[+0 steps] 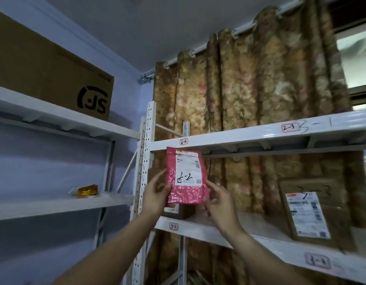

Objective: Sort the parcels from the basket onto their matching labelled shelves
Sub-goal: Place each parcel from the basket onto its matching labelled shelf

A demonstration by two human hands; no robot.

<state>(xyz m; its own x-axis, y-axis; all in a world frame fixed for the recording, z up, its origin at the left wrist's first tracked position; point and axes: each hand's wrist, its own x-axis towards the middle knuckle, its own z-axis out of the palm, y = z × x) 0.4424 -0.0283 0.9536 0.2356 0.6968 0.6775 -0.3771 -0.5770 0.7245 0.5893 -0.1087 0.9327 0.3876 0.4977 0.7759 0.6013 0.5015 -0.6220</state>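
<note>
A pink bubble mailer with a white label handwritten "2-2" is held upright in front of the white shelving. My left hand grips its lower left edge and my right hand pinches its lower right edge. Just above the parcel's top edge, the upper shelf carries a small tag "2-2". Further right on that beam is a tag "2-3" beside handwritten "3-1". The lower shelf has tags "3-2" and "3-3".
A cardboard parcel with a white label leans on the lower shelf at right. Another box sits behind my hands. The left rack holds a large cardboard box on top and a small yellow packet below. A patterned curtain hangs behind.
</note>
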